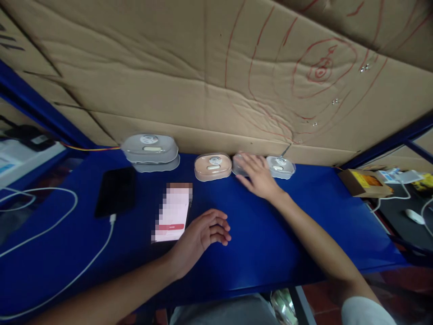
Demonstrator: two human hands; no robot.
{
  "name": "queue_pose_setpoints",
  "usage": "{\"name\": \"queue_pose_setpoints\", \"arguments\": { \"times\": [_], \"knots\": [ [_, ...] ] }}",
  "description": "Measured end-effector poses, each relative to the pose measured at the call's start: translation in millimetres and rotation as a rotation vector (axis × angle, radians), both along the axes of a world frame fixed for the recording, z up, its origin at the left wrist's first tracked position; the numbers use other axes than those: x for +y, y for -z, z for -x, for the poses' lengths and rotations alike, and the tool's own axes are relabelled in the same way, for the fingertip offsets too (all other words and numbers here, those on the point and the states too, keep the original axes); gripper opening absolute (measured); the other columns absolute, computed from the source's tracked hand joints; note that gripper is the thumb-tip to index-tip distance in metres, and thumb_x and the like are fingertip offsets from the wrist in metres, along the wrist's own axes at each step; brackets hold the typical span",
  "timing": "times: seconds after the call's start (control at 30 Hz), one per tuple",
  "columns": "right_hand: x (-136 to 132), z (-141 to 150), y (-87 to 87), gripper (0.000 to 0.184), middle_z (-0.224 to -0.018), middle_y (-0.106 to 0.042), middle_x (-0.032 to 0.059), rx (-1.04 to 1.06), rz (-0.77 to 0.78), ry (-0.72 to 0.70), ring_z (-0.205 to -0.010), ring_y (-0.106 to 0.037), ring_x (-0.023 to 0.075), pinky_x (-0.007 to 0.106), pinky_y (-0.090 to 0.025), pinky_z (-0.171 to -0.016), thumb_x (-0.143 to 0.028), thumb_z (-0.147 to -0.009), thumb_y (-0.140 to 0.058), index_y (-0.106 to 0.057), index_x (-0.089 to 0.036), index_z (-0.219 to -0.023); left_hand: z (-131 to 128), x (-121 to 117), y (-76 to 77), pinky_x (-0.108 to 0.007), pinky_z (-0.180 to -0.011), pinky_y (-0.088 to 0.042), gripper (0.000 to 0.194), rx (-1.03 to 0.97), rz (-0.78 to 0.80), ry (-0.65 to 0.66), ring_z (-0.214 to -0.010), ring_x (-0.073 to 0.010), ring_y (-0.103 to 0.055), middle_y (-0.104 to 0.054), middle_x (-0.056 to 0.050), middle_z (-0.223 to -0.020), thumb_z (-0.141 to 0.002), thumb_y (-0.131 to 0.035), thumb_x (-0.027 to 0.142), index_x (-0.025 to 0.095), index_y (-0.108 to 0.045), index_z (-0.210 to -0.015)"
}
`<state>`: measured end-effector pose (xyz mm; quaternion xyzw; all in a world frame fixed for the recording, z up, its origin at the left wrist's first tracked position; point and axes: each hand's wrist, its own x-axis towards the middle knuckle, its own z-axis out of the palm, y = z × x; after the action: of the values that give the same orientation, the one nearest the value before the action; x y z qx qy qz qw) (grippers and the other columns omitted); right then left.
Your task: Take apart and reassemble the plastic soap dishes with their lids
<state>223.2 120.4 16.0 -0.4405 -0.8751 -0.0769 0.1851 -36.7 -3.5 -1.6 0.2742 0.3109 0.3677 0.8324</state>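
My right hand (260,177) reaches to the back of the blue table and is over a clear plastic case (239,168). Its thumb lies at the near edge and its fingers along the far side; the hand hides much of the case. To the left sits a peach-coloured case (213,168), to the right another clear case (281,167), each with a round label on top. My left hand (204,231) hovers over the table near a lit phone (172,212). Its fingers are loosely bent and apart, holding nothing.
Grey stacked cases (150,152) stand at the back left. A dark device (115,192) lies before them with a white cable (101,253) plugged in. A cardboard panel (162,81) with red markings rises behind the table (264,262). At far right is an open box (365,183).
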Motion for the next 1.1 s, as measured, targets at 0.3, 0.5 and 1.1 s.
{"name": "queue_pose_setpoints", "arguments": {
  "times": [0.3,0.5,1.1],
  "knots": [
    [-71,-149,35.8,0.055,-0.156,-0.059,0.0147,0.048,-0.045,0.42,-0.145,-0.051,0.0403,0.06,-0.04,-0.114,-0.048,-0.106,-0.056,-0.051,-0.026,-0.156,-2,3,4.1,-0.035,-0.077,-0.059,0.025,0.236,-0.25,0.071,-0.086,-0.0206,-0.072,-0.07,-0.006,-0.098,-0.102,-0.063,0.043,0.019,-0.067,-0.1],
    [-153,-90,14.3,0.044,-0.133,-0.069,0.0117,0.068,0.079,0.085,-0.123,-0.063,0.0315,0.053,-0.043,-0.107,-0.037,-0.104,-0.065,-0.058,-0.029,-0.148,5,-12,12.4,-0.055,-0.121,-0.045,0.047,0.61,-0.898,0.04,-0.149,-0.0325,-0.048,-0.047,-0.011,-0.158,-0.097,-0.071,0.028,0.033,-0.055,-0.141],
    [-125,-1,15.8,0.04,-0.129,-0.064,0.0113,0.31,0.295,-0.363,-0.148,-0.049,0.0336,0.054,-0.046,-0.12,-0.039,-0.097,-0.076,-0.065,-0.025,-0.133,8,-10,27.3,-0.065,-0.125,-0.038,0.081,0.925,-1.068,0.123,-0.155,-0.0396,-0.039,-0.035,-0.013,-0.169,-0.094,-0.077,0.033,0.042,-0.032,-0.161]
  ]
}}
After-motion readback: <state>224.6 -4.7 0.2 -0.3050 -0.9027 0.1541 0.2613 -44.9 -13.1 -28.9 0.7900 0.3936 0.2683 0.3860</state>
